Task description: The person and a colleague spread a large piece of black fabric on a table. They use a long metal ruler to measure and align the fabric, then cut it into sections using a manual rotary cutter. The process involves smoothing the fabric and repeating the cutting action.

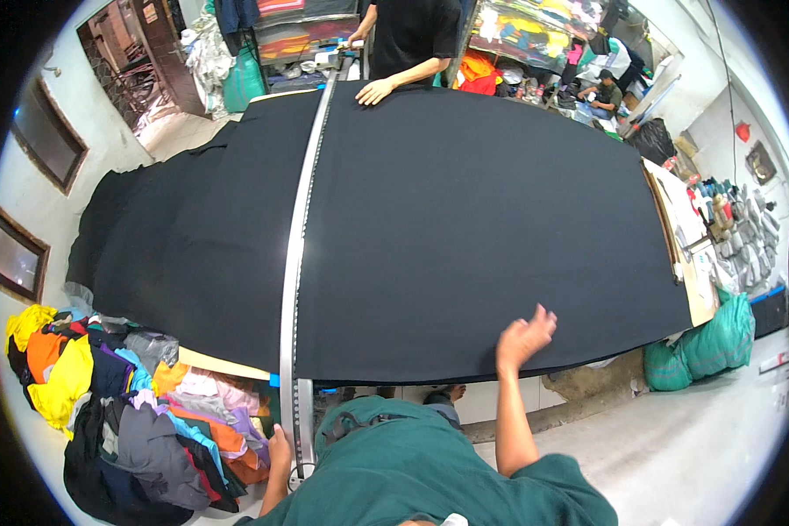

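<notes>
Black cloth (465,219) lies spread over a long table, its near edge hanging in front of me. A long metal rail (297,245) with a toothed or dotted strip crosses the cloth from the far side to the near edge and juts out towards me. My left hand (278,454) is closed at the rail's near end, with its fingers partly hidden. Over the cloth's near right edge my right hand (526,339) is raised, holding nothing, fingers loosely bent and apart. Across the table, a co-worker's hand (377,91) rests flat on the cloth; their other hand (357,39) is by the rail's far end.
A heap of colourful cloth (66,368) stands at the near left. Green sacks (710,342) sit by the table's right end, where papers or card (671,202) lie. Shelves of folded cloth (526,35) stand at the back. Another person (603,95) sits at the far right.
</notes>
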A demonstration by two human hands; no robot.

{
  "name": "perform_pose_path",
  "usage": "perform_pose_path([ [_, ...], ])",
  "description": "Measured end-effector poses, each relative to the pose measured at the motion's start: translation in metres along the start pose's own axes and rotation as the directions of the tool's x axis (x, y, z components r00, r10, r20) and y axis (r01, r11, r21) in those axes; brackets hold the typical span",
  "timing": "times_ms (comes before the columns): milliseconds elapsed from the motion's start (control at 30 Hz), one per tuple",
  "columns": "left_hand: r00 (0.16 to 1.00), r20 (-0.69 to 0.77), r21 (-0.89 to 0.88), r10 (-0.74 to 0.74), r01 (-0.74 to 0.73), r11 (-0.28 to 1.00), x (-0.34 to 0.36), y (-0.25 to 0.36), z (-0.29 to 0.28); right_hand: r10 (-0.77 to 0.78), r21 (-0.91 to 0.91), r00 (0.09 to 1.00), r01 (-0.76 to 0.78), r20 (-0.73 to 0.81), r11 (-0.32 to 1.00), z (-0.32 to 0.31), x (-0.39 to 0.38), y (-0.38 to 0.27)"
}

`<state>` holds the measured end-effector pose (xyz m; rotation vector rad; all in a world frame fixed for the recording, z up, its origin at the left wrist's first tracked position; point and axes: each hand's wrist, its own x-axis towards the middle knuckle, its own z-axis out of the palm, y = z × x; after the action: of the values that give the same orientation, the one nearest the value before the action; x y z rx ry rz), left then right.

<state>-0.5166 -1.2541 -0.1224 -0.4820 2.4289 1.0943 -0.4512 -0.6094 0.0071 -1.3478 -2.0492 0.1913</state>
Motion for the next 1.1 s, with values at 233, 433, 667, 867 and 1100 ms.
perform_pose_path([
  [233,0.999,-0.024,0.090,0.048,-0.046,0.995,-0.035,0.069,-0.014,-0.631,0.224,0.684,0.593,0.367,0.773,0.097,-0.115,-0.187],
  [433,0.980,-0.157,-0.069,0.120,-0.132,0.989,-0.061,0.106,-0.046,-0.854,0.452,0.277,0.753,0.440,0.477,0.098,-0.236,-0.257],
  [667,0.957,-0.258,-0.002,0.135,-0.140,0.990,-0.080,0.119,-0.049,-0.946,0.893,-0.303,0.448,0.117,-0.033,0.117,-0.251,-0.263],
  [867,0.967,-0.248,-0.059,0.063,-0.080,0.995,-0.068,0.096,-0.044,-0.983,0.784,0.041,0.599,0.177,0.166,0.113,-0.208,-0.253],
  [1100,0.919,-0.289,-0.175,0.269,-0.327,0.929,0.003,0.056,-0.035,-0.713,0.644,0.619,0.406,0.329,0.649,0.056,-0.122,-0.165],
])
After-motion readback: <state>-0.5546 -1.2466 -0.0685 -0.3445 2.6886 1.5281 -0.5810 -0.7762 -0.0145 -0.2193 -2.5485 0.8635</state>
